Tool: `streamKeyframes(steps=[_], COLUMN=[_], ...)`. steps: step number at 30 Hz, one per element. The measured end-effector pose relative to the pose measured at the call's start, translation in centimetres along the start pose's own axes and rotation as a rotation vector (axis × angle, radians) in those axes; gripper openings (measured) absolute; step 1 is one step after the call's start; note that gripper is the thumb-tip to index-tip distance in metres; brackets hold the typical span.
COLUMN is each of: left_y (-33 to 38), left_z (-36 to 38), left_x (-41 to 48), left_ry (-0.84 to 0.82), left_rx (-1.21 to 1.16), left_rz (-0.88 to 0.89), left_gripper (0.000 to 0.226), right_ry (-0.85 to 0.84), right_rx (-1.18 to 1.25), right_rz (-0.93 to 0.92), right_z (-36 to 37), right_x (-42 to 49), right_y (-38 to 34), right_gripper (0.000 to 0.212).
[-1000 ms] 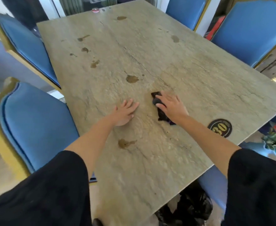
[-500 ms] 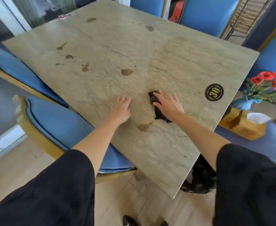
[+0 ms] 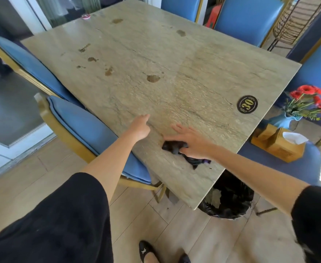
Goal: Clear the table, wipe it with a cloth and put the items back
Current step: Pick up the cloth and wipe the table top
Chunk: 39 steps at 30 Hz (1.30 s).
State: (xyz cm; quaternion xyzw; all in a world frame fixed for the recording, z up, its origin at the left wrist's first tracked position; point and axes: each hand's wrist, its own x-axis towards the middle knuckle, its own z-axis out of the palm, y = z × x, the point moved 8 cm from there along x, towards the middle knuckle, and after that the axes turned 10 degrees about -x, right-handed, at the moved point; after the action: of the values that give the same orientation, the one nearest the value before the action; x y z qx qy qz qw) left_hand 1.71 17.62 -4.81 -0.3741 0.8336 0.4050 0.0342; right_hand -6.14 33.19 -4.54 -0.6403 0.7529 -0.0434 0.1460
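The dark cloth has been drawn back toward the near edge of the table; the right hand still presses it flat, fingers spread straight; the left hand, fingers extended and holding nothing, stays on the tabletop just beside it

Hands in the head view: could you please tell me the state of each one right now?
Left hand: open, holding nothing.
Right hand: open, fingers straight, pressing the dark cloth onto the table.
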Motion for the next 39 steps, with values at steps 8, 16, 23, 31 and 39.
streamKeyframes(steps=[8,16,23,31,39], left_y=[1.3,3.0,3.7,2.5,2.9], left_z=[0.3,3.8,7.0,8.5,8.1], left_x=[-0.5,-1.2,-2.0,-1.2,-0.8], left_ry=[0.014,0.032,0.108,0.059,-0.003], left_rx=[0.011,0.049,0.182,0.25,0.247], left_rz=[0.014,-0.058,-0.142,-0.184,-0.235], left_gripper=[0.053,0.052,0.058,0.059,0.065], right_ry=[0.309,0.203,0.283,0.419,0.412], right_rx=[-0.02,-0.115,-0.097,-0.03,-0.15], right_rz=[0.539,-0.232,-0.356,0.156,0.16], right_z=[2.6,3.7,3.1,-1.3,1.1], right_x=[0.0,-2.5,-11.8,-2.3,-6.9], right_y=[-2.4,-3.1,4.7,13.9,7.4], right_gripper=[0.043,0.039,0.031,0.031,0.037])
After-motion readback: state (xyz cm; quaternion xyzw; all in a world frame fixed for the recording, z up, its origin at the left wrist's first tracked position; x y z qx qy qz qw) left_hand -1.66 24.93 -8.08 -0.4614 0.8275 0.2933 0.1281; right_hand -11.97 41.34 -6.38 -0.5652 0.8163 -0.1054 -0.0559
